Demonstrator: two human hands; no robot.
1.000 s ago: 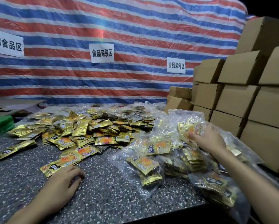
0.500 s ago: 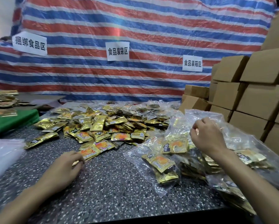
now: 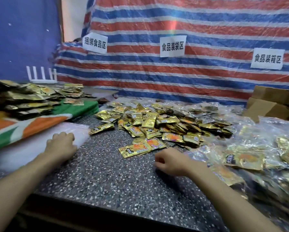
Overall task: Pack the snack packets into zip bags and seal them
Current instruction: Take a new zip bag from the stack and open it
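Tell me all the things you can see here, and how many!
loose snack packets: many, gold and orange, heaped mid-table
filled zip bags: several, clear with gold packets inside, right side
empty zip bags: a stack, whitish clear, left side
stacked packets: many, gold, far left on the cloth
striped cloth: one, green, orange and white, left
cardboard boxes: a few, brown, far right
paper signs: three, white with black writing, on the tarp
tarp: one, red, blue and white stripes, behind
table: one, dark speckled, underneath
left hand: rests on the empty zip bags
right hand: loosely curled, holding nothing, near the table front
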